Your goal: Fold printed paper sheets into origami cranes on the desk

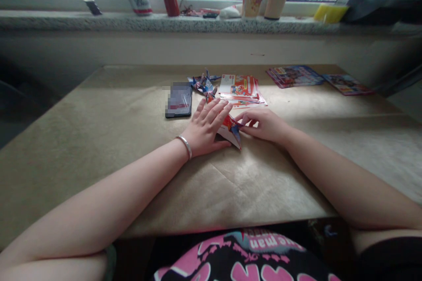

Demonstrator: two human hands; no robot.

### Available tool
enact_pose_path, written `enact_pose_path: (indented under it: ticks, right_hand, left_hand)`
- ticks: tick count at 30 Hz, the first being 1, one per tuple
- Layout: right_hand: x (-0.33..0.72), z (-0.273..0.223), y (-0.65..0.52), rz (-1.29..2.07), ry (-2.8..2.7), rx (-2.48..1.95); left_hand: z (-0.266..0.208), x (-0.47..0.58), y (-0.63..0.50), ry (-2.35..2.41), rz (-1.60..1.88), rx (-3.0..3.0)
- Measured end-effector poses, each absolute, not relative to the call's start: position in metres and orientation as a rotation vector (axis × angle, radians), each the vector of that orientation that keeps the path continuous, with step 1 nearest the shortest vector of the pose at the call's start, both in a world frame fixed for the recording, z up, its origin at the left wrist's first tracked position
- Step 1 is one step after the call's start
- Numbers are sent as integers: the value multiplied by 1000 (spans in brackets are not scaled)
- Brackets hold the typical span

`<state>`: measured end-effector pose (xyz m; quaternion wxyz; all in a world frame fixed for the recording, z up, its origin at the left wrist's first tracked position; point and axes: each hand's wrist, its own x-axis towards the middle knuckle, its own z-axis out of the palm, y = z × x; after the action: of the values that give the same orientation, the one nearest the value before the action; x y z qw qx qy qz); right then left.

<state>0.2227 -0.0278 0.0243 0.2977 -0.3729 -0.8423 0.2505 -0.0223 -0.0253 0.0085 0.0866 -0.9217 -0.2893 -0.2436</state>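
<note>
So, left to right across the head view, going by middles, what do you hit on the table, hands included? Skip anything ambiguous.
Phone → left hand → folded paper → right hand → blue cards → rightmost cards

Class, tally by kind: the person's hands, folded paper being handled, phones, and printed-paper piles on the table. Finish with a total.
Hands: 2 (left hand, right hand)
Folded paper being handled: 1
Phone: 1
Printed-paper piles: 3
Total: 7
</note>
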Motion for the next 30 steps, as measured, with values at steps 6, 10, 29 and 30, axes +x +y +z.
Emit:
enact_pose_path:
  ticks: [6,10,29,30]
  right_hand:
    - [217,23,-30,698,-2162,-1082]
    - [215,20,-27,746,-1988,-1230]
    - [197,18,-30,1312,-1487,-1189]
    - [195,18,-31,1328,-1470,-1193]
  left_hand:
    - [12,-20,-27,-873,-689,-2746]
    - [17,-21,-28,-781,-688,-2738]
    - [16,-20,-25,-909,-803,-2701]
    - [16,-20,-26,-899,-818,-2700]
